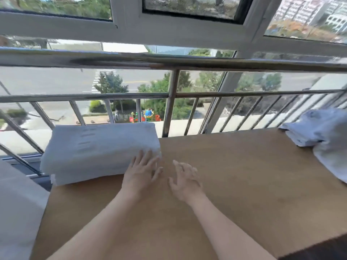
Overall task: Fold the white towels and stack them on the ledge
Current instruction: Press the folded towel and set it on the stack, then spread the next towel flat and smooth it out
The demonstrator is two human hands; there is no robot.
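Observation:
A stack of folded white towels (97, 151) lies at the left end of the brown wooden ledge (244, 175), close to the railing. My left hand (140, 171) is flat with spread fingers, its fingertips touching the stack's right front corner. My right hand (185, 181) hovers just right of it over bare wood, fingers loosely spread and holding nothing. At the far right a loose pile of unfolded white towels (319, 132) rests on the ledge, partly cut off by the frame edge.
A metal railing (169, 113) with slanted bars runs along the ledge's far side, with window frames above and a street far below. White fabric (16, 212) lies at the lower left, beside the ledge.

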